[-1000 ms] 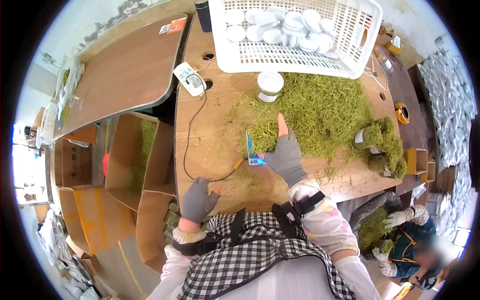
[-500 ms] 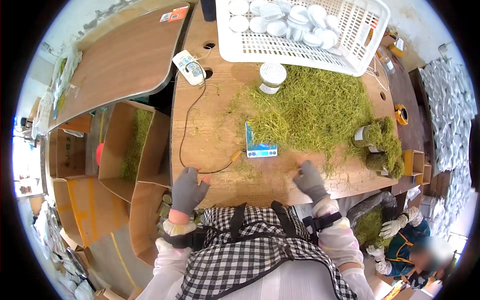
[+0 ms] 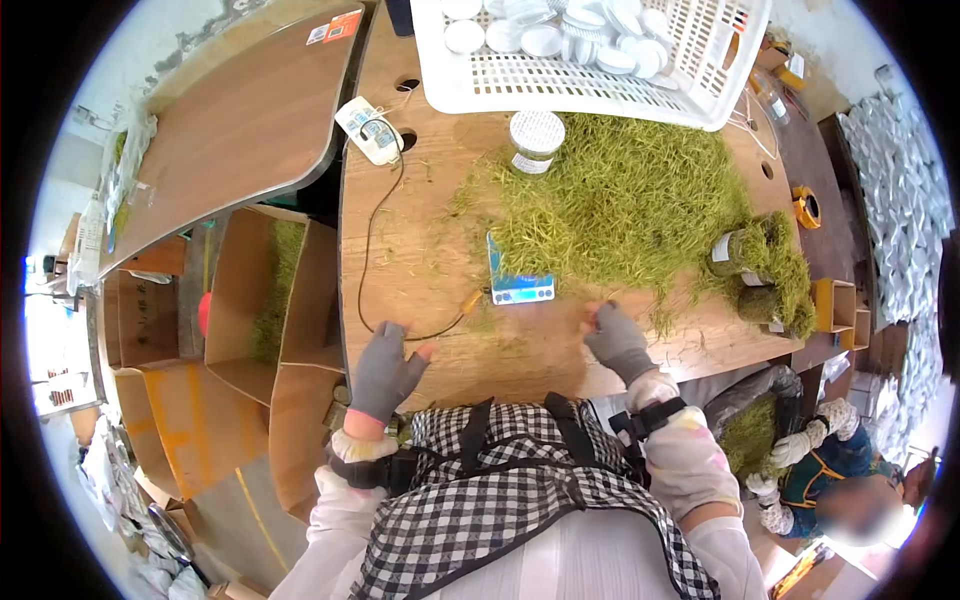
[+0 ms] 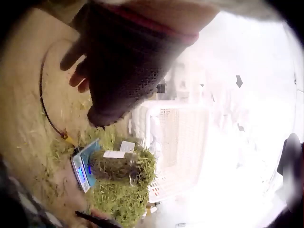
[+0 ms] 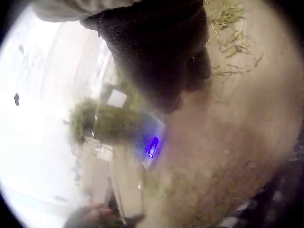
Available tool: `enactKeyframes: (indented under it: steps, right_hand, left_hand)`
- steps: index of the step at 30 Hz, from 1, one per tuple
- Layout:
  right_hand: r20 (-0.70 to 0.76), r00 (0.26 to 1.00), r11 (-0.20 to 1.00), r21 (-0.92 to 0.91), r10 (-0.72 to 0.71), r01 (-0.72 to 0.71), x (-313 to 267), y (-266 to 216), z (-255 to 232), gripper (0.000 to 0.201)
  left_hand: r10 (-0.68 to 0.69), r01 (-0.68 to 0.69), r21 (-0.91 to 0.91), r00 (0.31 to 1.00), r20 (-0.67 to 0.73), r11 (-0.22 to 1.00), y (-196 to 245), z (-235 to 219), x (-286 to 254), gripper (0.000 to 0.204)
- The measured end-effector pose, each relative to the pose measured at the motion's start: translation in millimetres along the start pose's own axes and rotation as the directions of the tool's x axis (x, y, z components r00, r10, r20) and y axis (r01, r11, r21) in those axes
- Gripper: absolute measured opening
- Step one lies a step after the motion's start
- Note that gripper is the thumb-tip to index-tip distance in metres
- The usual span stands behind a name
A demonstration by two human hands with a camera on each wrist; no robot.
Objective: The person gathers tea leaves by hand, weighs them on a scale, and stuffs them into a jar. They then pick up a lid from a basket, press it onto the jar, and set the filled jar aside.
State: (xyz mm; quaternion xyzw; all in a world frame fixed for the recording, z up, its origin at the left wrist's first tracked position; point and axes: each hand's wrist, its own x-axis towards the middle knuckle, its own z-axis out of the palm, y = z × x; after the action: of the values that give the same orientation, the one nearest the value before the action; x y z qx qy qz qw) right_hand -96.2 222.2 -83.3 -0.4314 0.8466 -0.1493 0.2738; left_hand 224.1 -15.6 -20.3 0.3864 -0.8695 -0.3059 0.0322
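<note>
Two grey-gloved hands lay well apart on our wooden table [image 3: 440,260], the left hand [image 3: 385,372] flat and relaxed, the right hand [image 3: 617,342] loosely curled on nothing we could discern, just before the small blue-lit digital scale [image 3: 520,285] beside the heaped green leaves [image 3: 620,200].

White slatted basket [image 3: 690,90] stands at the far edge of the bench and holds round white lids [image 3: 545,40]. One lidded jar [image 3: 535,140] stands just in front of the basket's left corner. A white corded device [image 3: 370,130] lies left of the basket (type unclear). A yellow tape roll [image 3: 806,208] lies beyond its right corner, nearer the viewer. Silver pouches [image 3: 910,200] are stacked right of the basket. Open cardboard boxes [image 3: 250,300] stand well left of it, below bench level.
</note>
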Motion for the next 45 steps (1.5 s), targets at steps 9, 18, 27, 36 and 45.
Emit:
enactKeyframes:
  steps: [9,18,27,36,45]
  right_hand:
    - [-0.351,0.934,0.891,0.4,-0.067,0.214,19,-114,-90,0.093]
    - [-0.506,0.844,0.929,0.197,-0.177,0.313,47,-115,-79,0.033]
    - [-0.613,0.79,0.811,0.452,-0.021,0.372,52,-84,-114,0.022]
    - [-0.558,0.822,0.99,-0.134,-0.116,0.049,23,-6,-89,0.049]
    - [0.137,0.915,0.897,-0.187,-0.379,0.4,24,-83,25,0.063]
  left_hand:
    - [0.572,-0.606,0.034,0.729,-0.376,0.794,122,-12,101,0.054]
    - [0.552,-0.574,0.052,0.753,-0.357,0.817,128,24,118,0.043]
    - [0.535,-0.554,0.056,0.768,-0.352,0.831,129,28,116,0.042]
    - [0.345,-0.484,-0.201,0.806,-0.48,0.852,122,-5,94,0.045]
    - [0.176,-0.252,-0.167,0.912,-0.371,0.953,49,13,49,0.049]
